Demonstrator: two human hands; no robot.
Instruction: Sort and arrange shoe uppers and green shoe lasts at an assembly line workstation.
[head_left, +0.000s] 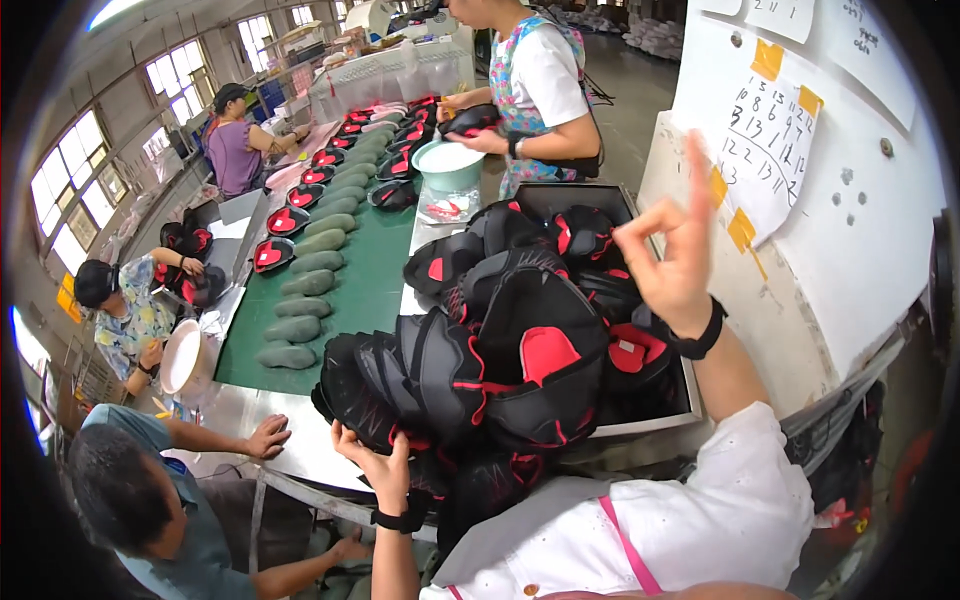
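Note:
My left hand (378,472) is at the lower edge of a stack of black and grey shoe uppers (430,370) with red trim, its thumb and fingers closed on the nearest upper. Raised above the right side of the pile, my right hand (668,262) holds nothing. Its index finger points up in front of a handwritten paper sheet (765,150) on the white board, while the other fingers curl loosely. A large black upper (540,355) with a red patch inside lies on top of the pile. Part of the pile sits in a metal bin (648,422).
A green conveyor belt (352,290) carries rows of grey-green shoe lasts (315,283) and black-red uppers (272,254). Across the belt's near end sits a person in a blue shirt (180,545). Another person (550,90) holds an upper beside a pale green basin (447,172).

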